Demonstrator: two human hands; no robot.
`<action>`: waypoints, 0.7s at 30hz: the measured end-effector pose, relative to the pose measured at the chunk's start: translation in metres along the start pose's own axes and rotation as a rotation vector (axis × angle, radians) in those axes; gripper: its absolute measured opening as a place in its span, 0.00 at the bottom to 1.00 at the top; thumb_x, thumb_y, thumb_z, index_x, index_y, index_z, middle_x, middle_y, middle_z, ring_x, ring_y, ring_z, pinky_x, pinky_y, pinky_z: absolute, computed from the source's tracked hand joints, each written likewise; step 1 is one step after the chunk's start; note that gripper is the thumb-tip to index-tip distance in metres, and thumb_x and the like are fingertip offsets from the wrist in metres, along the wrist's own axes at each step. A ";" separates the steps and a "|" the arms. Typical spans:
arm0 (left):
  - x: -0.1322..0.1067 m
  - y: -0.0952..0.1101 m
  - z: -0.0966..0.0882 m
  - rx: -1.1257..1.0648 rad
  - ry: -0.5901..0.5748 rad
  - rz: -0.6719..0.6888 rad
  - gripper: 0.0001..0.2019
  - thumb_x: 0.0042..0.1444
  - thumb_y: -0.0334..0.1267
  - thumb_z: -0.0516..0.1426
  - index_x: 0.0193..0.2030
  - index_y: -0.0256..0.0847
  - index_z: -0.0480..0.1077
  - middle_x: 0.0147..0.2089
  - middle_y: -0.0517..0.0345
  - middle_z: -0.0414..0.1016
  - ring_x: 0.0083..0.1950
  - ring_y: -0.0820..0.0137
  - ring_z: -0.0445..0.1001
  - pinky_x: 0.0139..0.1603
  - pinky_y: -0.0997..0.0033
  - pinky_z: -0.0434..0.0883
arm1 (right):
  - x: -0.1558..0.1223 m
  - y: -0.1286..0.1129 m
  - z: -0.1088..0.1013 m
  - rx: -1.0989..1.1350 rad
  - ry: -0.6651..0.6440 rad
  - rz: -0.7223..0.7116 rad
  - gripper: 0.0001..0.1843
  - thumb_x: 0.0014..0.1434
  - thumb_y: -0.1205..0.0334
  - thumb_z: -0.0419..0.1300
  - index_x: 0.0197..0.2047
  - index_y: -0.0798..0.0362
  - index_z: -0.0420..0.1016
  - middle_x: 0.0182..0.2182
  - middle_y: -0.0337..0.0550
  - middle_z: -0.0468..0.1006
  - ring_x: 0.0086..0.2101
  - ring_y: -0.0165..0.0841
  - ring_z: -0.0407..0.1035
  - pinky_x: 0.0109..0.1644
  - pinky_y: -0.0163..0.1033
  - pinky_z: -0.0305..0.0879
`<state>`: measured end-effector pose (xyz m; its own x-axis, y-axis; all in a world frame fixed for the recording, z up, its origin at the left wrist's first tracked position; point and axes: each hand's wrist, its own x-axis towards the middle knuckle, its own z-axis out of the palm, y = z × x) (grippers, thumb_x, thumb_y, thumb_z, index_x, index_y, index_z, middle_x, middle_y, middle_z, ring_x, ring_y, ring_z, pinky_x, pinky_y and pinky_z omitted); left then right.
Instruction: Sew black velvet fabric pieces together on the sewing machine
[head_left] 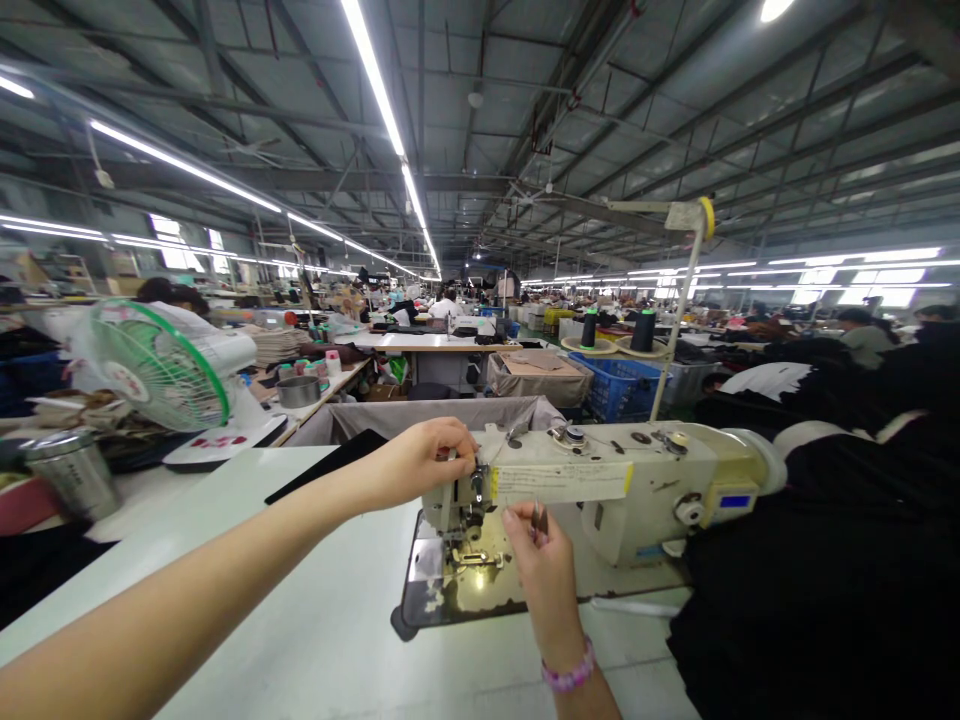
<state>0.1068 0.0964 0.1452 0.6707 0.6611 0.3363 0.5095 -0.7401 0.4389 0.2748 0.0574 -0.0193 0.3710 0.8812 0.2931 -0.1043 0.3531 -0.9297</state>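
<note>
Reaching left hand [427, 455] pinches sewing machine [600, 485] head; right hand [541, 560] raised.

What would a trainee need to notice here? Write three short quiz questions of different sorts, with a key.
1. True or false: the left hand rests on the head end of the sewing machine.
2. Which does the right hand pinch in its fingers? A) a small metal tool B) a thread cone C) a cup
3. Fill in: two dark thread cones stand behind the machine, and a green-rimmed ____ sits to the left.

Key: 1 true; 2 A; 3 fan.
</note>
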 end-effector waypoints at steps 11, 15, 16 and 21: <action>-0.002 0.002 0.022 0.163 0.132 -0.052 0.08 0.54 0.29 0.56 0.26 0.40 0.70 0.41 0.55 0.75 0.38 0.68 0.74 0.38 0.70 0.70 | 0.000 0.001 0.000 -0.002 0.008 0.001 0.19 0.53 0.45 0.65 0.30 0.55 0.74 0.19 0.32 0.64 0.21 0.28 0.55 0.25 0.33 0.58; -0.005 0.001 0.027 0.171 0.174 -0.033 0.07 0.53 0.27 0.55 0.26 0.39 0.70 0.41 0.54 0.75 0.38 0.69 0.74 0.39 0.70 0.70 | 0.000 0.005 -0.001 -0.006 0.008 0.020 0.19 0.54 0.45 0.65 0.31 0.55 0.75 0.19 0.31 0.62 0.21 0.27 0.53 0.23 0.32 0.54; -0.006 0.002 0.028 0.179 0.184 -0.026 0.07 0.53 0.27 0.55 0.26 0.39 0.70 0.42 0.54 0.75 0.38 0.69 0.74 0.39 0.70 0.70 | 0.000 0.005 -0.001 -0.006 0.009 0.021 0.19 0.53 0.45 0.65 0.31 0.55 0.74 0.19 0.32 0.62 0.21 0.27 0.53 0.23 0.32 0.54; -0.007 0.004 0.030 0.223 0.222 0.001 0.08 0.53 0.27 0.54 0.25 0.40 0.69 0.41 0.53 0.75 0.38 0.68 0.75 0.41 0.68 0.71 | 0.000 0.003 0.001 -0.002 0.009 0.011 0.20 0.52 0.45 0.66 0.30 0.55 0.74 0.20 0.33 0.65 0.22 0.29 0.57 0.26 0.33 0.58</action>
<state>0.1204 0.0855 0.1194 0.5493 0.6531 0.5213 0.6314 -0.7330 0.2531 0.2737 0.0588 -0.0221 0.3786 0.8818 0.2811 -0.1068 0.3433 -0.9331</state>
